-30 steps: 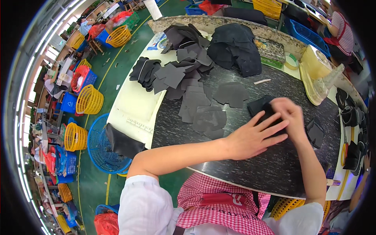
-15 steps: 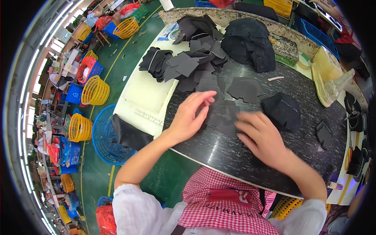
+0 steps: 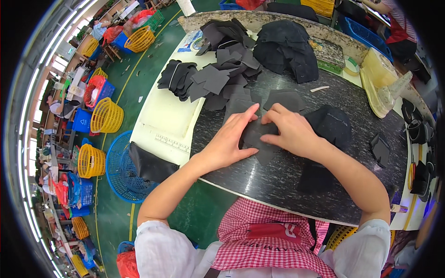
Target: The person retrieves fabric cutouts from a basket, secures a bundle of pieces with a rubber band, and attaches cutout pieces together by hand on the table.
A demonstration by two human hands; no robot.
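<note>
Between my hands, dark grey flat cut pieces lie on the black speckled tabletop. My left hand rests at their left edge, thumb spread away from the fingers. From the right, my right hand touches the same pieces, its fingers bent and thumb apart. Just beyond my fingertips is a stack of similar grey pieces. A pile of black pieces sits right of my right hand, partly covered by it. Under my right forearm, another dark piece lies on the table.
Heaps of grey pieces and black pieces stand at the back. A yellowed shoe-shaped form and a tape roll are at back right. A blue basket stands on the floor at left.
My right hand has moved left and away from me, closer to my left hand over the grey pieces. A dark piece now shows under my right forearm.
</note>
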